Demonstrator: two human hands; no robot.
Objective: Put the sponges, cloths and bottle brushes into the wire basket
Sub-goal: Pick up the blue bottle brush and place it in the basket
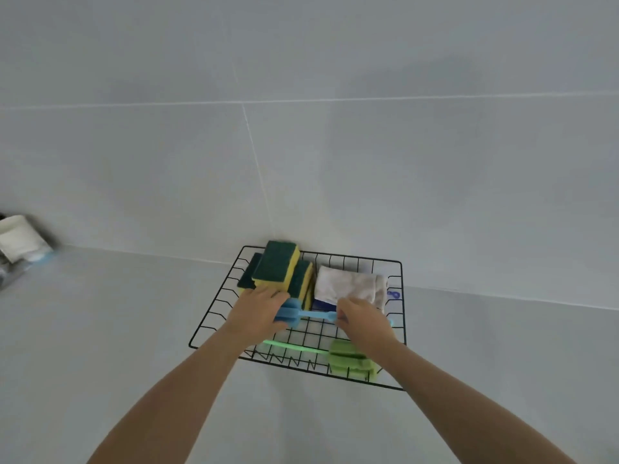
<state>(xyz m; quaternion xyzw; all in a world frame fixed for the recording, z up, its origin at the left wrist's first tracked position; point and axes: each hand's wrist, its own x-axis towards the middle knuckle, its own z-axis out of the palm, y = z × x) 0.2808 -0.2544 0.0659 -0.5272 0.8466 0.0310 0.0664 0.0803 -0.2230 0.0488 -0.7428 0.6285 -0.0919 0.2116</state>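
A black wire basket point(214, 316) stands on the grey counter against the tiled wall. Several yellow sponges with green scouring pads point(278, 267) are stacked in its back left corner. Folded whitish cloths point(348, 284) lie on a blue cloth at the back right. A green bottle brush point(348, 358) lies along the front, sponge head to the right. A blue bottle brush point(301, 316) lies across the middle. My left hand point(256, 311) grips its sponge head. My right hand point(363, 318) holds its handle end.
Blurred white and blue packets point(20, 242) lie at the far left edge of the counter. The tiled wall rises right behind the basket.
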